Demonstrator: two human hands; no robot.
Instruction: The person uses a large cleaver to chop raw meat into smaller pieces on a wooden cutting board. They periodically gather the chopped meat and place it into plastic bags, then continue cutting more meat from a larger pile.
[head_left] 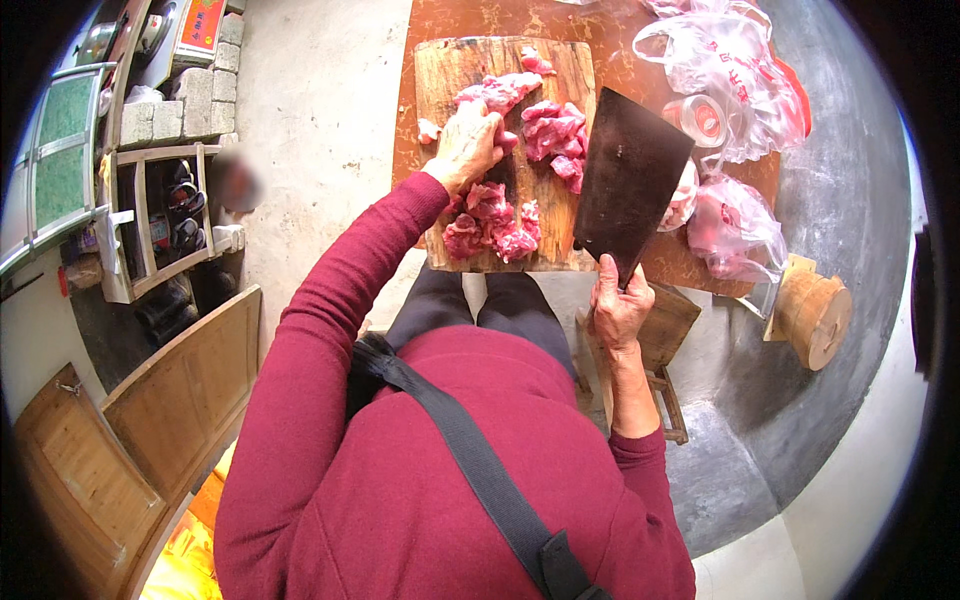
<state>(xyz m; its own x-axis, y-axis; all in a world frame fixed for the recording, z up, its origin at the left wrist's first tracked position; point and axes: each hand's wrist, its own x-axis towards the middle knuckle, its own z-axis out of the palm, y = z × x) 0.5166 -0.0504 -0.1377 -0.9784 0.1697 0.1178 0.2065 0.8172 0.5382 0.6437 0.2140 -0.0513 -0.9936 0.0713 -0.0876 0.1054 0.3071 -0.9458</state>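
A wooden chopping board [555,75] lies on the brown table and carries several lumps of raw meat. My left hand [468,146] is closed on a piece of raw meat [497,92] near the board's far left part. To its right rests another heap of meat [553,132], and a third pile [492,222] lies closer to me. My right hand [619,303] grips a cleaver [634,180] at its lower end. The broad dark blade points away from me and covers the board's right edge.
Plastic bags [738,228] and a jar [698,121] crowd the table's right side. A round wooden block [815,318] stands beyond the table's right corner, by the grey wall. A wooden stool [668,325] is below my right hand. On the left are wooden panels [190,385] and a shelf [150,215].
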